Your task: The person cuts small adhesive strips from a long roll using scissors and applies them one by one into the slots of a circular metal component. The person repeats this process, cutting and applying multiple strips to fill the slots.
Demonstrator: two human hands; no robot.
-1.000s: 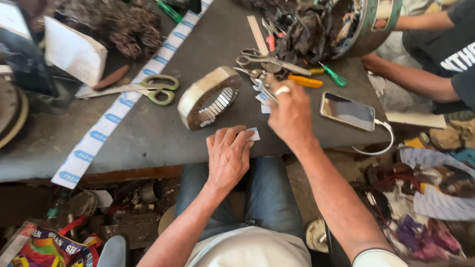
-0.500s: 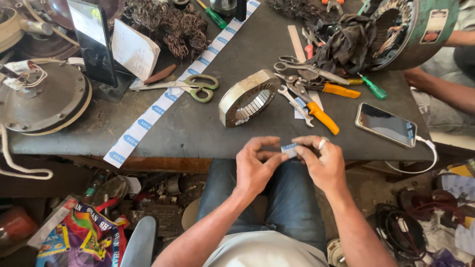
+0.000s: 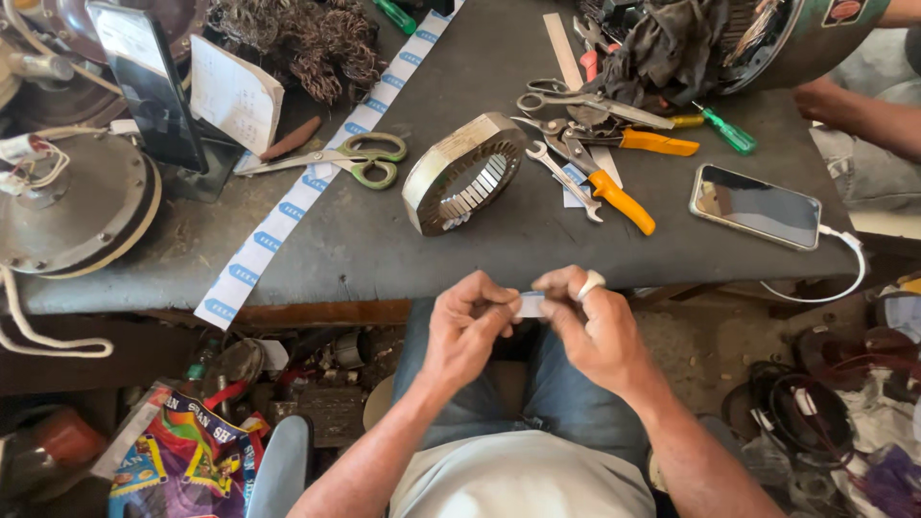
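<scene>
White paper slip (image 3: 531, 303): pinched between both hands, just off the table's (image 3: 403, 249) near edge, above the lap.
Left hand (image 3: 467, 326): fingertips grasping the slip.
Right hand (image 3: 593, 326): grasping its other end.
Metal ring (image 3: 463, 173): on table, beyond hands.

Bright, even daylight fills the scene; the flat dark grey worktop (image 3: 432, 240) is clearly lit, with only short, soft shadows under the tools; the glossy black phone screen (image 3: 756, 204) reflects pale glare; the area below the table edge sits in dimmer shade; focus is sharp at centre; the wide lens bends and stretches shapes near the corners; no motion blur shows.
</scene>
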